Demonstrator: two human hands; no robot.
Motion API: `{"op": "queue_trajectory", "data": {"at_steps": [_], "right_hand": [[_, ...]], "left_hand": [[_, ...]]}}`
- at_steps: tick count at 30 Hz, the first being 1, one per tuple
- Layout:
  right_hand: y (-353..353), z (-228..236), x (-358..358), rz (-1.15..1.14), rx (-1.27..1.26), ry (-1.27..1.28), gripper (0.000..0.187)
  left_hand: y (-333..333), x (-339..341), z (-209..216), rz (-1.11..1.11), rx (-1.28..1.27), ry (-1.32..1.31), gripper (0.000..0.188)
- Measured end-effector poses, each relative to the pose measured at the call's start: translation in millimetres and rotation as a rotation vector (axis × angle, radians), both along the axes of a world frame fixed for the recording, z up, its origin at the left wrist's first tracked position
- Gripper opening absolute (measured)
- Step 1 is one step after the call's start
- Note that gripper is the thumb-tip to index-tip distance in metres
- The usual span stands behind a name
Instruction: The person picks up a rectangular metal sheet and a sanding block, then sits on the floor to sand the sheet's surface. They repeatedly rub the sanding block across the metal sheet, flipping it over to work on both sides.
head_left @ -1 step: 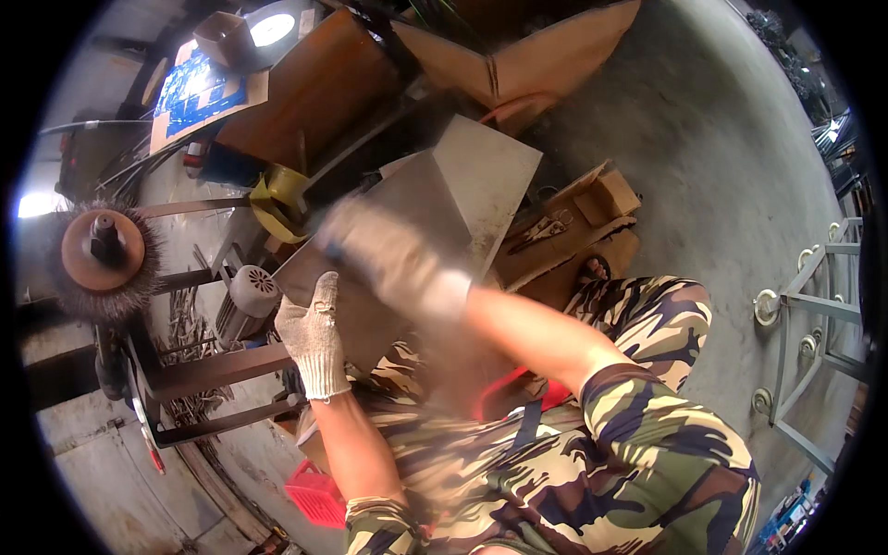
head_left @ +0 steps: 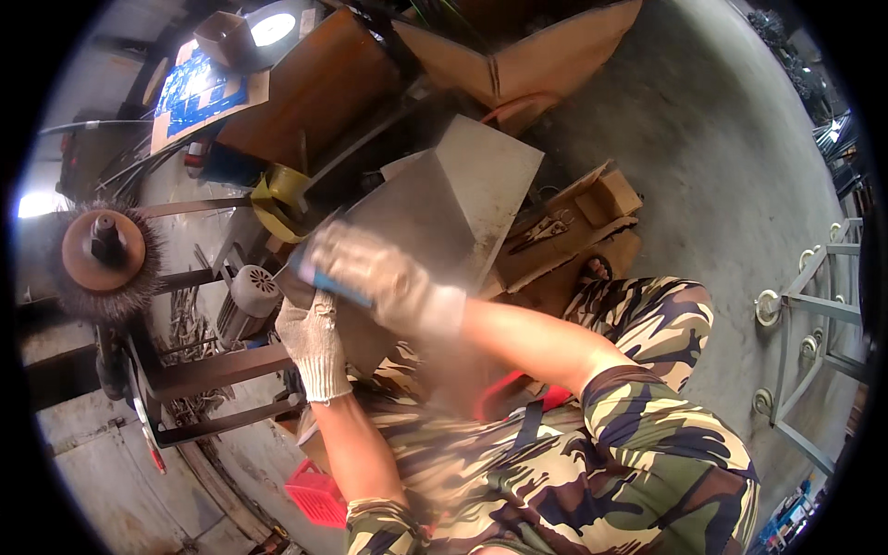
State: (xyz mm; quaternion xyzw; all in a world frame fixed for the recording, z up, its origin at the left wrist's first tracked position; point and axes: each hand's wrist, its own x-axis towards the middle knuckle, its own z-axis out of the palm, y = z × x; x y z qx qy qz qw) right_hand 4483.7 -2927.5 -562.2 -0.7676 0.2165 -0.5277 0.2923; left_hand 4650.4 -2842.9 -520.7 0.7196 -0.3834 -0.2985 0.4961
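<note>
- Seen from above, a person in camouflage clothing with the sleeves pushed up sits over a grey sheet-metal box, a folded piece with flat faces and a sharp ridge that rests against the person's lap.
- The right hand, in a pale knit glove, is blurred. It lies across the lower near face of the box, its fingers closed around a blue-handled tool. The tool's blue grip juts out to the left from under the palm, slanting down along the metal; its working end is too blurred to make out.
- The left hand, also in a knit glove, sits just below and to the left of the right hand, at the lower left edge of the box. Its fingers are curled upward against that edge and the knuckles almost touch the blue grip. How firmly it grips the metal cannot be told.
- The box stretches up and to the right from both hands, its lightest face farthest from them.
- To the left stands a round wire brush wheel on a dark steel frame, with a small grey motor beside it, just left of the left hand.
- Behind the box lies an open cardboard carton with tools in it.
- A roll of yellow tape sits above the hands.
- At the right edge a grey metal rack stands on the concrete floor.
</note>
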Motion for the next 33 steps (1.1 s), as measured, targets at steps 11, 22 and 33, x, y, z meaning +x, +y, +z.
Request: {"op": "queue_trajectory", "data": {"at_steps": [11, 22, 33], "right_hand": [[18.1, -16.8, -10.7, 0.053, 0.169, 0.134, 0.046], [13.1, -45.9, 0.5, 0.132, 0.287, 0.182, 0.034], [-38.3, -154.1, -121.8, -0.363, 0.288, 0.846, 0.041]], "left_hand": [[-9.4, 1.5, -62.2, 0.038, 0.191, 0.229, 0.032], [-9.5, -20.9, -53.5, -0.007, 0.312, 0.215, 0.041], [6.2, -27.7, -146.6, 0.203, 0.371, 0.623, 0.043]]}}
